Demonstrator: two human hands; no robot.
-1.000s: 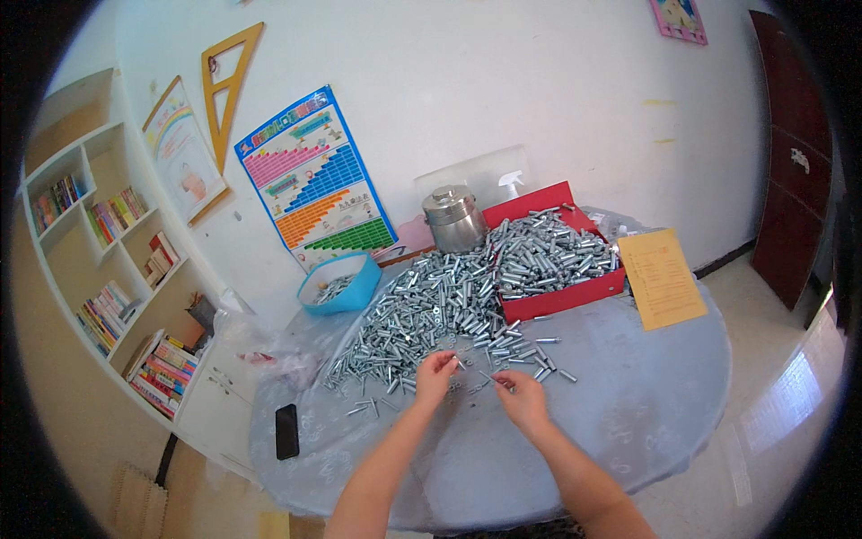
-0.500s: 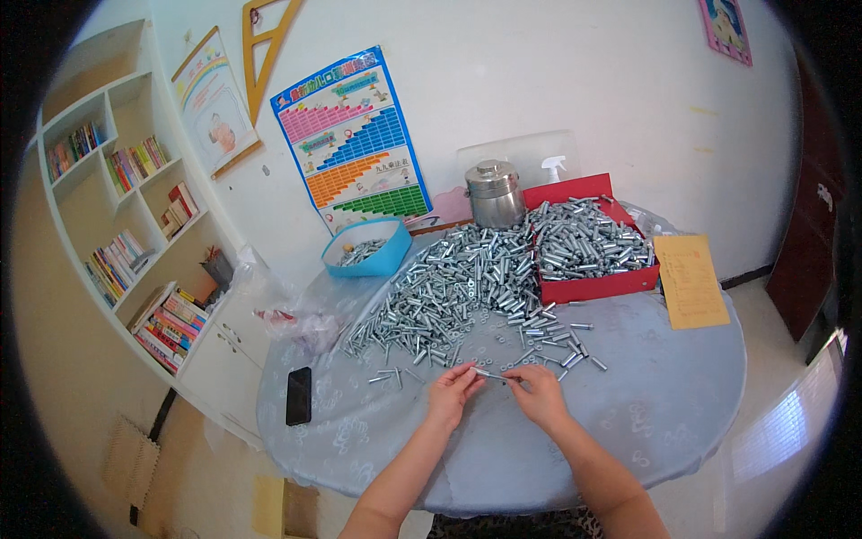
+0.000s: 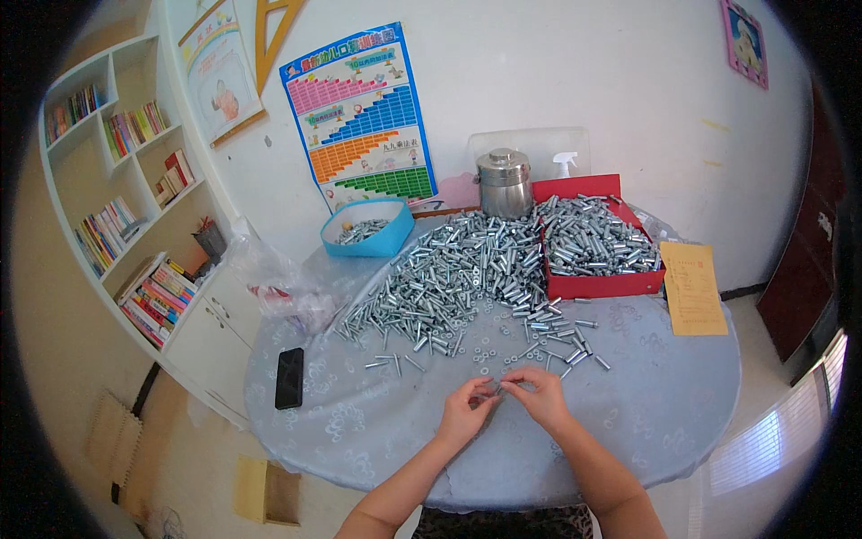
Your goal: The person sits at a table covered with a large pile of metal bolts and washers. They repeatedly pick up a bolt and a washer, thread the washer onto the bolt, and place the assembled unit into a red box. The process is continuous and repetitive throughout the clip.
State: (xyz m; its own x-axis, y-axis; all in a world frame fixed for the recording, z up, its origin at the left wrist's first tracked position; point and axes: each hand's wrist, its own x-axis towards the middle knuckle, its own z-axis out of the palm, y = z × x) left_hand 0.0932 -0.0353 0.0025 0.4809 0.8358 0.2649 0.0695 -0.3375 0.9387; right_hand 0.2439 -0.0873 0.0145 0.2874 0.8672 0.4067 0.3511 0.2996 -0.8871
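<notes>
My left hand [image 3: 463, 415] and my right hand [image 3: 540, 401] meet above the near part of the table, with fingers closed in pinches. Between their fingertips shows a slim metal bolt [image 3: 499, 390], mostly hidden by the fingers. Just beyond them lie scattered small washers or nuts [image 3: 485, 352] and a few loose metal sleeves. Behind these spreads a large heap of silvery bolts [image 3: 431, 287]. A red box [image 3: 602, 286] at the heap's right is piled with more metal fasteners.
A light blue bin [image 3: 377, 241] with metal parts stands at the back left, near a steel canister [image 3: 505, 184]. A black phone [image 3: 289, 379] lies at left. A yellow paper envelope [image 3: 695, 296] rests at right on the grey tablecloth [image 3: 646, 422]. A clear plastic bag [image 3: 283, 287] bunches at the left edge.
My hands have drawn closer together. The bolt, held crosswise between them before, is now mostly covered by the fingers. The view has shifted slightly.
</notes>
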